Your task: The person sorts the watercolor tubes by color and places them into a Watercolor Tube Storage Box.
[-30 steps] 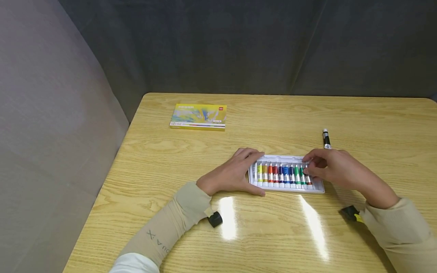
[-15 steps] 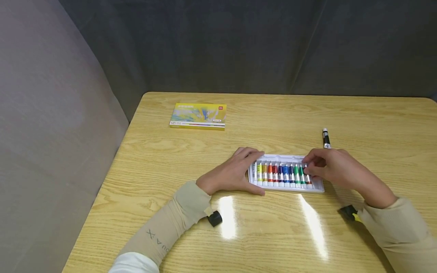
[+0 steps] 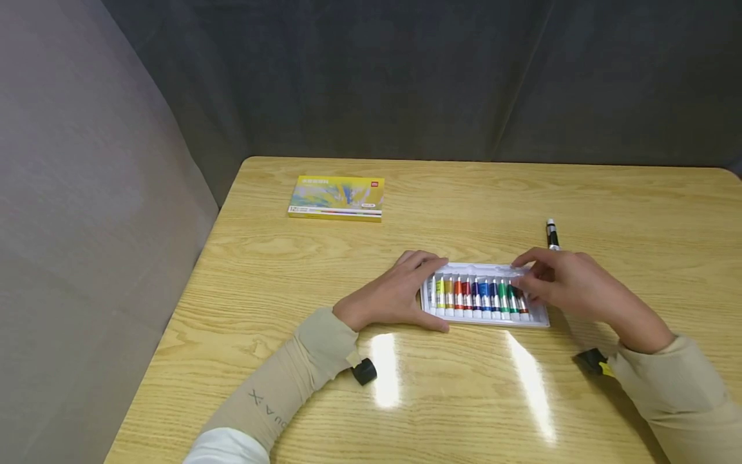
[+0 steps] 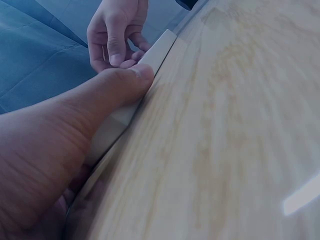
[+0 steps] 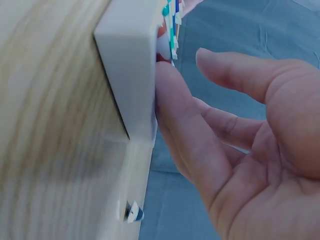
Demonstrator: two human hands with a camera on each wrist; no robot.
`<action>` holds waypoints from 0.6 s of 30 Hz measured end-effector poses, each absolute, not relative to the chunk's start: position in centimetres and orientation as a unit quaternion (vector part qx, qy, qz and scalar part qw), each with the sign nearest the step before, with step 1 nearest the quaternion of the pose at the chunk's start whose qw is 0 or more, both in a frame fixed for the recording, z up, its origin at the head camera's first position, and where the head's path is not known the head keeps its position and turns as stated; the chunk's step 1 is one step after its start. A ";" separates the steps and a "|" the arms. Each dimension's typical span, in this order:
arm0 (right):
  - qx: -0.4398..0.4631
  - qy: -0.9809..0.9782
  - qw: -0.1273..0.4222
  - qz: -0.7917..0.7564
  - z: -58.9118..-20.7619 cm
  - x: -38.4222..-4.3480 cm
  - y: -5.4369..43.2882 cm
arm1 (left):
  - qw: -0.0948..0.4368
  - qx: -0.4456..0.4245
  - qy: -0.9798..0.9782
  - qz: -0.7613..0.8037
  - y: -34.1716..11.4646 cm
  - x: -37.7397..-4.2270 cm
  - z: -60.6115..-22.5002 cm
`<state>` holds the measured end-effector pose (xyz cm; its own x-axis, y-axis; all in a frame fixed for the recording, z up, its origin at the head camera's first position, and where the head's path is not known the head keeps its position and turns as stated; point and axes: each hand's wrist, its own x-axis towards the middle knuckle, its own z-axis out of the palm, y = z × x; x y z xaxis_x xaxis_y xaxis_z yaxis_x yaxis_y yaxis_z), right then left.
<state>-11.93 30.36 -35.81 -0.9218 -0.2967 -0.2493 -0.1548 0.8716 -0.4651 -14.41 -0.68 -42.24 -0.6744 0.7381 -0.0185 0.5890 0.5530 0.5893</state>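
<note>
A white tray (image 3: pixel 493 323) lies flat on the table, holding a row of small coloured paint tubes (image 3: pixel 476 298). My left hand (image 3: pixel 397 293) grips its left end, thumb along the near edge and fingers at the far edge. Over the right end is my right hand (image 3: pixel 580 283), its fingers down at the last tubes, partly hiding them. In the right wrist view a fingertip (image 5: pixel 172 82) touches inside the tray by a tube, while the thumb (image 5: pixel 225 67) stands apart from the fingers. Beyond that hand lies a black and white paint tube (image 3: pixel 552 233), its near end hidden.
A yellow paint box (image 3: pixel 336 198) lies at the back left of the wooden table (image 3: pixel 464 399). Dark cloth (image 3: pixel 377 77) hangs behind the table, and a grey cloth (image 3: pixel 87 225) borders its left side. Each wrist carries a black camera (image 3: pixel 364 372).
My right thumb and index finger have shifted slightly left and spread apart above the end tubes. The left hand and the tray have stayed in place.
</note>
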 end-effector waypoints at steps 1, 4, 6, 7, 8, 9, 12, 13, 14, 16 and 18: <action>-0.115 0.955 0.155 -0.224 -35.7 -12.0 30.5 | 0.134 0.380 0.871 0.282 -0.7 -14.4 -42.3; -0.100 0.960 0.138 -0.223 -35.5 -12.3 31.1 | 0.136 0.376 0.871 0.285 -0.7 -14.5 -42.3; -0.091 0.961 0.128 -0.227 -35.5 -12.6 31.5 | 0.138 0.375 0.871 0.286 -0.7 -14.5 -42.3; -0.087 0.962 0.119 -0.228 -35.5 -12.7 31.7 | 0.138 0.375 0.871 0.286 -0.7 -14.5 -42.3; -0.084 0.964 0.109 -0.226 -35.5 -12.9 31.9 | 0.137 0.375 0.871 0.285 -0.8 -14.5 -42.4; -0.082 0.966 0.100 -0.223 -35.5 -13.0 32.2 | 0.137 0.376 0.871 0.284 -0.8 -14.5 -42.4; -0.070 0.970 0.081 -0.217 -35.7 -13.5 33.0 | 0.135 0.377 0.872 0.281 -0.8 -14.5 -42.4; -0.066 0.972 0.073 -0.215 -35.8 -13.7 33.3 | 0.135 0.378 0.871 0.282 -0.8 -14.5 -42.4; -0.060 0.972 0.071 -0.214 -35.9 -13.9 33.5 | 0.135 0.378 0.871 0.283 -0.8 -14.5 -42.4; -0.049 0.974 0.066 -0.212 -35.9 -14.2 34.0 | 0.136 0.378 0.871 0.284 -0.7 -14.5 -42.5; -0.040 0.975 0.058 -0.212 -36.0 -14.5 34.5 | 0.137 0.378 0.870 0.284 -0.7 -14.5 -42.5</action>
